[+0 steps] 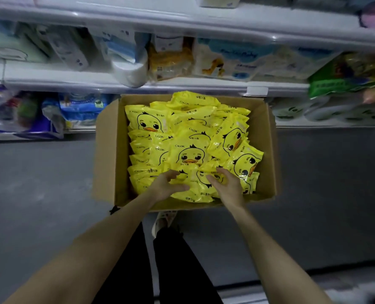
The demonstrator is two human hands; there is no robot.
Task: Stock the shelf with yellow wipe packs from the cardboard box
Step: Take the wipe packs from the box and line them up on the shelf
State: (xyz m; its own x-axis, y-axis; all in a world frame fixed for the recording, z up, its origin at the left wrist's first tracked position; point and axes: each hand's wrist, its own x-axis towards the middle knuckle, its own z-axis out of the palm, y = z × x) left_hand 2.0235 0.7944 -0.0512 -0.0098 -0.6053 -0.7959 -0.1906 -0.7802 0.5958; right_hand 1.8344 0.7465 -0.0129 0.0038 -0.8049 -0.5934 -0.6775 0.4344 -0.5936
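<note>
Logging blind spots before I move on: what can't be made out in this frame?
All in the head view.
Lower yellow wipe packs: buried under the top layer in the cardboard box, count unknown.
Left hand: whether it has a grip on a pack; its palm hides the contact.
Goods on the shelf: labels blurred.
Shelf's right end: cut off by the frame edge.

We see glossy yellow wipe packs [190,154] printed with black-outlined, orange-billed ducks inside the plain brown cardboard box [267,137].
</note>
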